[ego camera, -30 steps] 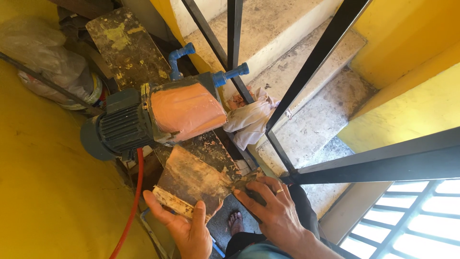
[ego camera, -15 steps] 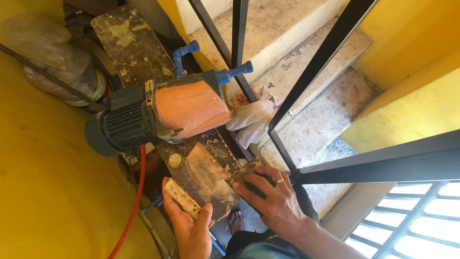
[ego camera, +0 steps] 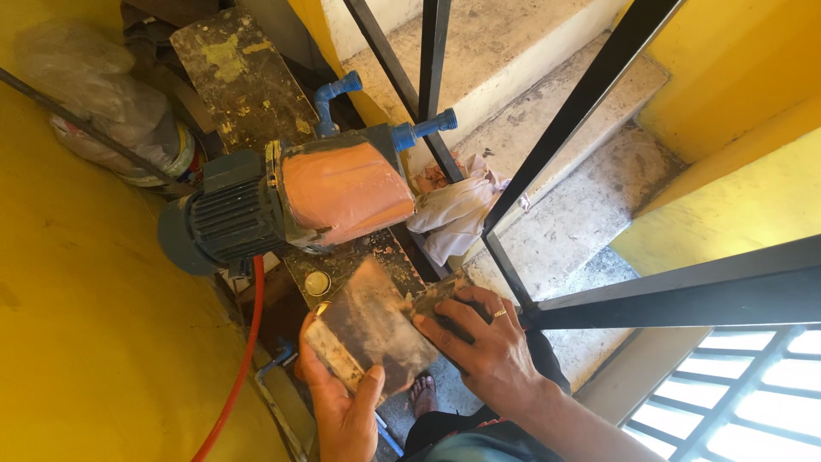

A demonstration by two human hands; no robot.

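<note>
2 hands (ego camera: 410, 376), 1 board (ego camera: 372, 329), 1 pump (ego camera: 295, 205).

A house stairwell: concrete steps (ego camera: 547, 197), black railing (ego camera: 564, 120), water pump (ego camera: 291, 205).
</note>
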